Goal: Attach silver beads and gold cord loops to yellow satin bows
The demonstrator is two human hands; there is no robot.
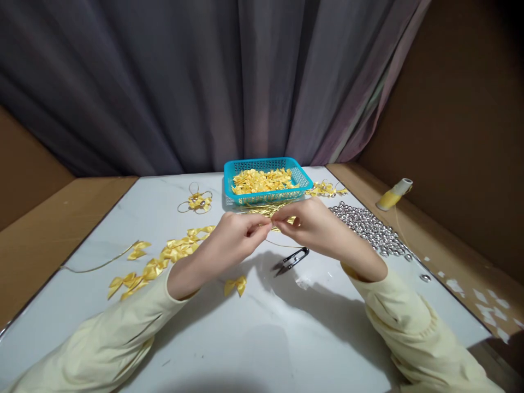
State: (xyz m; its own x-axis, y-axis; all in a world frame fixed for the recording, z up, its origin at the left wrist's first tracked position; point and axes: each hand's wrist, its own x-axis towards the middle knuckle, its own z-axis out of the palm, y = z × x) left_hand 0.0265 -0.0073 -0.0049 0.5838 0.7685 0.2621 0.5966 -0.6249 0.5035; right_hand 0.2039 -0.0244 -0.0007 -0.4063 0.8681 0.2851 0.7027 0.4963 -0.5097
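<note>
My left hand [241, 233] and my right hand [313, 225] meet at the fingertips above the middle of the table, both closed in a pinch. Whatever sits between the fingers is too small to make out. A thin yellowish thread [284, 245] shows just under the fingertips and runs right toward black thread snips [291, 262] lying on the table. Behind my hands lies a bundle of gold cords [262, 209], partly covered by them. One yellow ribbon bow [235, 285] lies nearer me, below my left hand. A row of yellow bows [176, 248] extends beside my left forearm.
A blue basket [227, 185] of yellow bows stands at the back. Silver beads [368, 226] are heaped at right, near a thread spool [393, 195]. Bow clusters with cord loops [196, 202] lie at back left and back right [325, 189]. Paper scraps [487, 314] lie far right.
</note>
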